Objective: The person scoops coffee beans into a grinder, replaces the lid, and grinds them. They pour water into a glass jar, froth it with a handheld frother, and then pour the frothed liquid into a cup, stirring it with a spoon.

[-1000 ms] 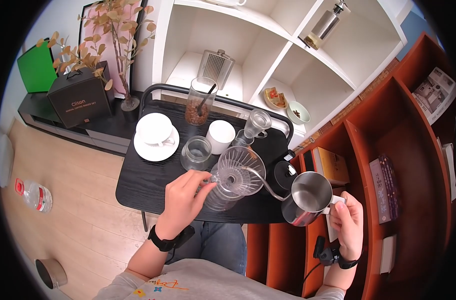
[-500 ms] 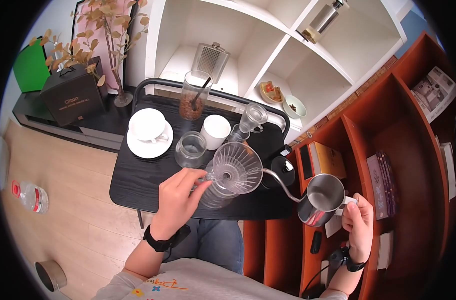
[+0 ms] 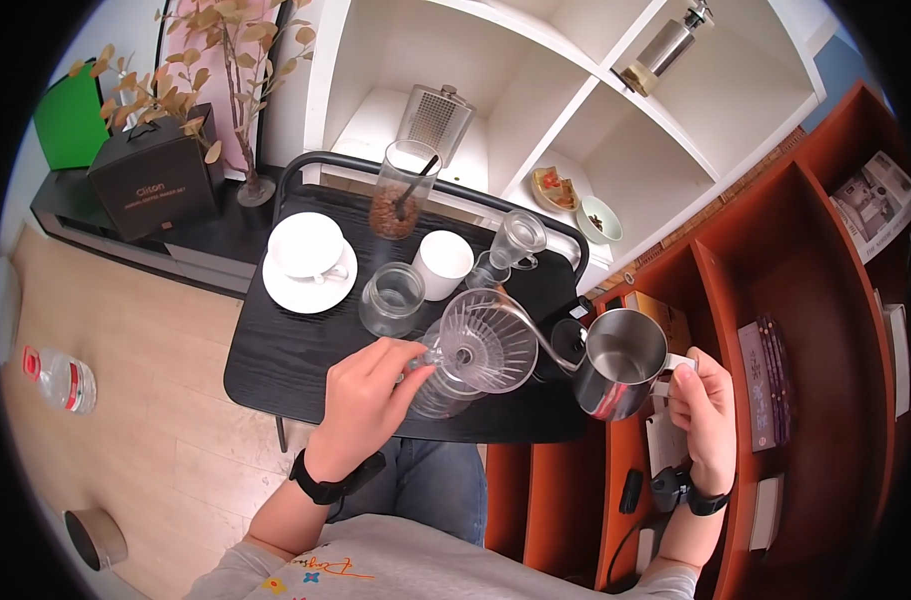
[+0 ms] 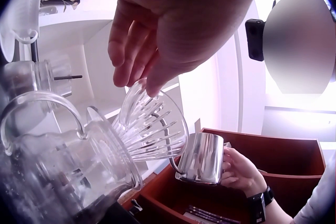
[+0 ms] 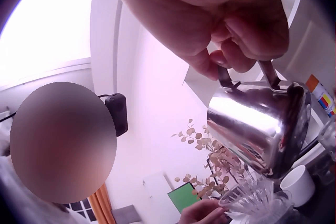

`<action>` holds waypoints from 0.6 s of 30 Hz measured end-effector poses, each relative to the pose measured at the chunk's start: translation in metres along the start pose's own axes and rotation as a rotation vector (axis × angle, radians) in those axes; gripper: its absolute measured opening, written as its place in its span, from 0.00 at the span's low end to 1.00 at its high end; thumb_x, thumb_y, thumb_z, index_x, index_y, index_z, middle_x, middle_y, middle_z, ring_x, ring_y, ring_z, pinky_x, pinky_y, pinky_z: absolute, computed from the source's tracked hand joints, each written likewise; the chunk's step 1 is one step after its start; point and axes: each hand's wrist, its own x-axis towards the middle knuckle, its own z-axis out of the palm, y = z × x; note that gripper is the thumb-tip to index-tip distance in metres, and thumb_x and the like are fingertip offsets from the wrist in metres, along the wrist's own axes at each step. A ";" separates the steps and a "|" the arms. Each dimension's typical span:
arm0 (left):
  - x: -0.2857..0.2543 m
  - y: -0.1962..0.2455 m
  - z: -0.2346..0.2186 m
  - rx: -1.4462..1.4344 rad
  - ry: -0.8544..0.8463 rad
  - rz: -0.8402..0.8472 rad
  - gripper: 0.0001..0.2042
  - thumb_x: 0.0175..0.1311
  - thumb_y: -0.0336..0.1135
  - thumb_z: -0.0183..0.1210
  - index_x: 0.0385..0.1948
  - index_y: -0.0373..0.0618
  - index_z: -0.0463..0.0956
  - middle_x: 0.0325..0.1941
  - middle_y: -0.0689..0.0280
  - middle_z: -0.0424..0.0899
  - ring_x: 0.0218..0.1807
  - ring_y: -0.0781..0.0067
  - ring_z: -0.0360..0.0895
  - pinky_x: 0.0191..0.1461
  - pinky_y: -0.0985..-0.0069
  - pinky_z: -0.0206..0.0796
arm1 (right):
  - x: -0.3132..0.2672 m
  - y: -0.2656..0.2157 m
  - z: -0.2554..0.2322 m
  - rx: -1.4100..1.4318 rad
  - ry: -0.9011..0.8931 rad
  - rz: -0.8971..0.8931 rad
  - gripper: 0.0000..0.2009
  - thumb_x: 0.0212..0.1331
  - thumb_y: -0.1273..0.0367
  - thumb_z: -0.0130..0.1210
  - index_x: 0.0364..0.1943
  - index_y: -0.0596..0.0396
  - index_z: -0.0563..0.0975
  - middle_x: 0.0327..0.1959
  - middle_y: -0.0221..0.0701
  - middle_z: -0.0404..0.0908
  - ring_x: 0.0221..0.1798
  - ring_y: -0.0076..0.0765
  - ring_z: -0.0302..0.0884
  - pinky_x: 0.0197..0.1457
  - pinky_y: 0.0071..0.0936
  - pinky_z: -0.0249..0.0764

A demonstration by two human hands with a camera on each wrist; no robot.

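My left hand pinches the small handle of the clear ribbed dripper, which stands over a glass server near the table's front edge. In the left wrist view the dripper is tipped relative to the server's rim, with thumb and fingertips at its handle. My right hand grips the handle of a steel gooseneck kettle, held right of the dripper. The thin spout reaches over the dripper's right side. In the right wrist view the kettle hangs below the curled fingers. No water shows.
Behind the dripper on the black table stand a glass jar, a white cup, a tall glass with beans and a small glass pitcher. A white cup on a saucer is at left; an orange-brown shelf is at right.
The kettle first moved right and down, then came back left and up, bringing its spout over the dripper again. The left hand kept its pinch on the dripper's handle. The head view shifted slightly.
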 end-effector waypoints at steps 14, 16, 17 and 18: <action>0.002 0.002 0.000 -0.003 -0.001 -0.005 0.10 0.48 0.24 0.65 0.32 0.38 0.77 0.26 0.64 0.77 0.24 0.74 0.75 0.24 0.81 0.65 | -0.034 -0.015 -0.007 -0.156 -0.025 0.017 0.11 0.61 0.68 0.52 0.23 0.55 0.68 0.18 0.16 0.62 0.22 0.09 0.53 0.24 0.14 0.48; 0.002 0.001 0.000 -0.006 -0.002 -0.009 0.09 0.48 0.24 0.65 0.32 0.38 0.77 0.26 0.64 0.77 0.24 0.74 0.74 0.24 0.81 0.65 | -0.038 -0.017 -0.010 -0.171 0.002 0.031 0.11 0.60 0.67 0.52 0.23 0.55 0.68 0.19 0.18 0.63 0.23 0.10 0.55 0.25 0.14 0.50; 0.002 0.001 0.000 -0.005 -0.003 -0.008 0.09 0.48 0.24 0.65 0.32 0.38 0.77 0.26 0.64 0.77 0.24 0.74 0.75 0.24 0.81 0.65 | -0.039 -0.018 -0.012 -0.172 0.004 0.033 0.11 0.60 0.67 0.52 0.23 0.55 0.68 0.19 0.18 0.63 0.23 0.10 0.55 0.25 0.14 0.50; 0.002 0.001 0.001 -0.003 -0.002 -0.005 0.09 0.48 0.24 0.65 0.32 0.38 0.77 0.26 0.64 0.77 0.24 0.74 0.75 0.24 0.81 0.65 | -0.041 -0.019 -0.013 -0.178 0.018 0.041 0.11 0.60 0.67 0.53 0.23 0.56 0.68 0.19 0.18 0.64 0.23 0.10 0.55 0.25 0.14 0.50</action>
